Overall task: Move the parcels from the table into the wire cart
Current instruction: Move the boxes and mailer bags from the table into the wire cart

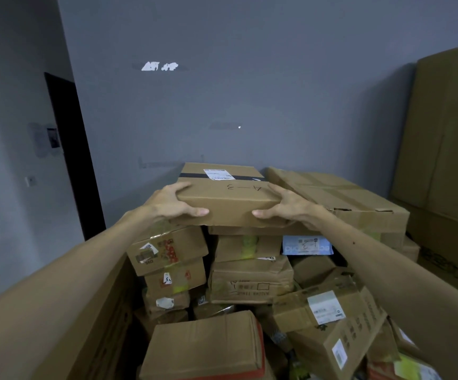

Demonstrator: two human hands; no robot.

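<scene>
Gripping entry: flat parcel atop pile, left hand and right hand clasping its near corners, thumbs on the front face; best kept level so lower boxes stay put; cart and table not discernible, underside hidden

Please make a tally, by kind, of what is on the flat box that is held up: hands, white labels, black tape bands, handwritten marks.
On the flat box:
Hands: 2 (left hand, right hand)
White label: 1
Black tape band: 1
Handwritten mark: 1
Total: 5
</scene>
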